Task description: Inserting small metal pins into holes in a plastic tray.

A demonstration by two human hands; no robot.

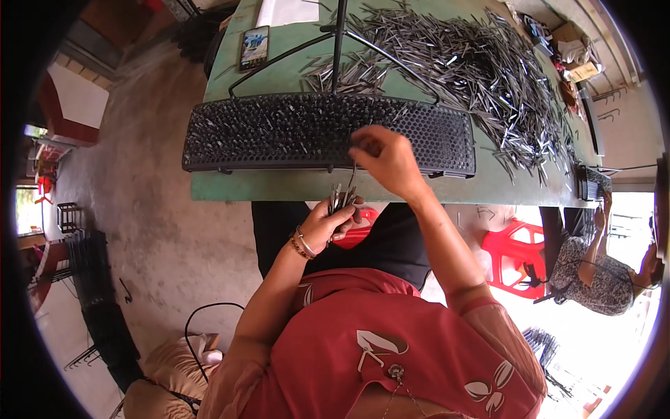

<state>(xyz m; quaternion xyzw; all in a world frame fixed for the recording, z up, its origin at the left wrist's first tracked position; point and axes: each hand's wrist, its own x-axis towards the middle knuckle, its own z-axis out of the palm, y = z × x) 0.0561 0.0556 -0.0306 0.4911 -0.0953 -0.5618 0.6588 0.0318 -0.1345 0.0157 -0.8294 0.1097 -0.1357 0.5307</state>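
Observation:
My left hand (328, 225), below the table's front edge, is closed around a small bunch of thin metal strips (340, 200) that point upward. Over the front of a black perforated rack (450, 140), my right hand (387, 162) has its fingers pinched together. A thin dark strip runs down from those fingertips toward the bunch; exactly where it is gripped is partly hidden. Many strips stand in the rack's holes across its left and middle, while bare holes show at its right end. A black rod frame rises from the rack's back.
On the green table (230, 187) lies a large heap of loose metal strips (481, 77), with a phone (255, 47) and white paper (287, 12) at the back left. Right of me are a red stool (515, 258) and another person (601, 276) at work. Dark racks (105, 307) stand left.

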